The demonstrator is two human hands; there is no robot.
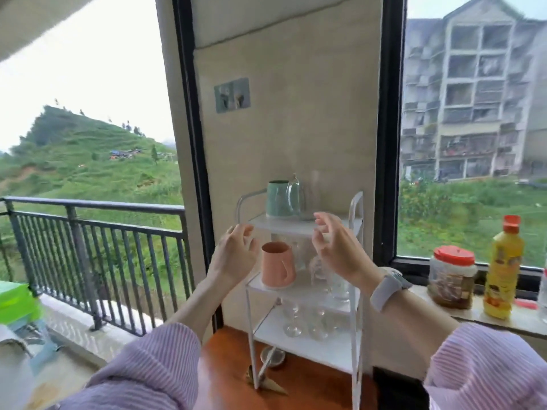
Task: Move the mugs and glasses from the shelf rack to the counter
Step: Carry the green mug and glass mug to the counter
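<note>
A white three-tier shelf rack stands against the wall on a wooden surface. Its top tier holds a green mug and a clear glass pitcher. A pink mug sits upside down on the middle tier beside clear glasses. Several stemmed glasses stand on the bottom tier. My left hand hovers open just left of the pink mug. My right hand is open in front of the middle tier, right of that mug. Neither hand touches anything.
A window ledge at the right carries a red-lidded jar and a yellow bottle. A small round dish and folded paper lie before the rack. A balcony railing runs at the left.
</note>
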